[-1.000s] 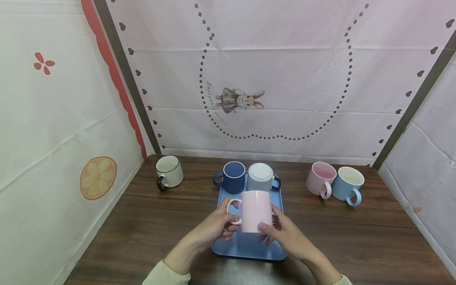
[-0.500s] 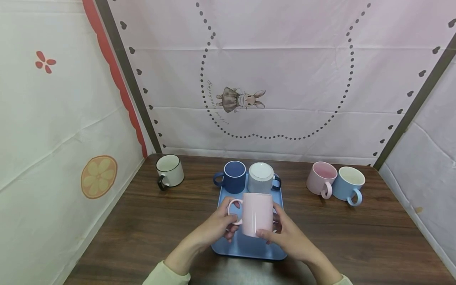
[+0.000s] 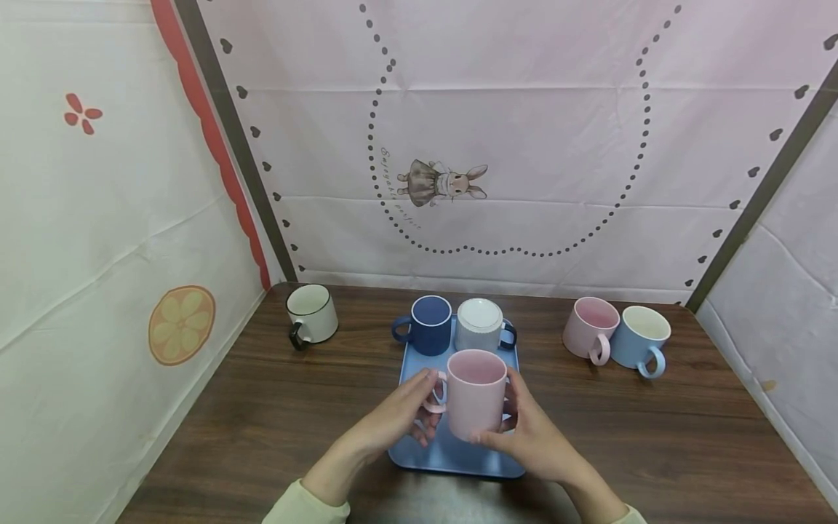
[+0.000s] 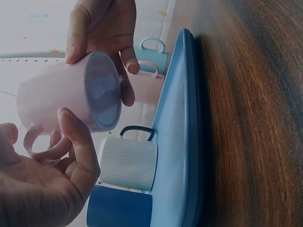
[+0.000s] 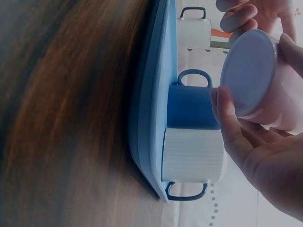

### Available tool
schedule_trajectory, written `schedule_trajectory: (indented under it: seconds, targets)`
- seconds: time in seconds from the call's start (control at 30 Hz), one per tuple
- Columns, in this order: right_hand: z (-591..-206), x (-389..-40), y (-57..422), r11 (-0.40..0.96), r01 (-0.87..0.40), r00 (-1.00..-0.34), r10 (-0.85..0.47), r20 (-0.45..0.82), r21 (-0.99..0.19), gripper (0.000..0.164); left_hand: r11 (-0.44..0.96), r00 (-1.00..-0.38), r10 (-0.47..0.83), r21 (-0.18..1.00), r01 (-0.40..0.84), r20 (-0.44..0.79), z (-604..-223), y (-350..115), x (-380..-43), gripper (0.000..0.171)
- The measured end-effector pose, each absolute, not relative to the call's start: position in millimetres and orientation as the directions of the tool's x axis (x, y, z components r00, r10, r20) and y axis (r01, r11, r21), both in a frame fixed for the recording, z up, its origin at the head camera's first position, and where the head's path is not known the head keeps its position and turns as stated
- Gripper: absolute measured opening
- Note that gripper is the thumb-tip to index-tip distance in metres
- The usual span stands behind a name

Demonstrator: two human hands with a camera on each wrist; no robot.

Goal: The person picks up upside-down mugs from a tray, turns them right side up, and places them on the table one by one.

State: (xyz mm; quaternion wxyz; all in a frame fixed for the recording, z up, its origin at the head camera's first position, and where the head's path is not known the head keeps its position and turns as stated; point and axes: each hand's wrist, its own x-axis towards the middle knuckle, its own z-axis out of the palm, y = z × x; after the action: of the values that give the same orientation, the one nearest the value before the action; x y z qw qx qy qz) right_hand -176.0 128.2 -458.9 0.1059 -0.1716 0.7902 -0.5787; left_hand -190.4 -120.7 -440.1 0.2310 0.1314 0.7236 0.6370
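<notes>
Pink mug is up in the air between my two grips, over the near part of the blue tray; daylight between its base and the tray, mouth up, body leaning a bit. Right grip has it pinched low on the wall: thumb on the near face, fingers round the far side down by the base edge. Left grip is curled at the handle, one finger laid against the wall; can't tell how hard it squeezes. Handling call: looks like glazed ceramic, so stiff, no give, some weight, probably slick on the wall and chippable at rim and base. The wall alone looks slip-prone; best hold is handle plus low wall, load shared, fingers kept out from under the base. Watch clearance: dark blue mug and ribbed white mug stand side by side at the tray's far end, and a knock there could chip something. Other mugs are well apart on the counter: black-handled mug off left, second pink one and light blue mug close together off right.
</notes>
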Motion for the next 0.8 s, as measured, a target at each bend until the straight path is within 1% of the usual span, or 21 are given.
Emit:
schedule_trajectory:
  seconds: [0.2,0.57,0.8]
  targets:
    - [-459.7,-175.3,127.6,0.277,-0.213,-0.918,-0.385,0.095,-0.937,0.104,0.169,-0.85,0.494,0.979,-0.116,-0.186,-439.4,-120.8,-190.6,0.059]
    - [-460.7,-173.2,124.9,0.321,-0.26,-0.932,-0.329,0.15,-0.911,0.106,0.18,-0.846,0.508,0.981,-0.079,-0.161,-439.2,-120.6,-189.5,0.053]
    - [-463.0,-173.9,125.4,0.327,-0.312,-0.92,-0.338,0.198,-0.892,0.105,0.172,-0.867,0.477,0.983,-0.068,-0.143,-440.5,-118.0,-190.0,0.051]
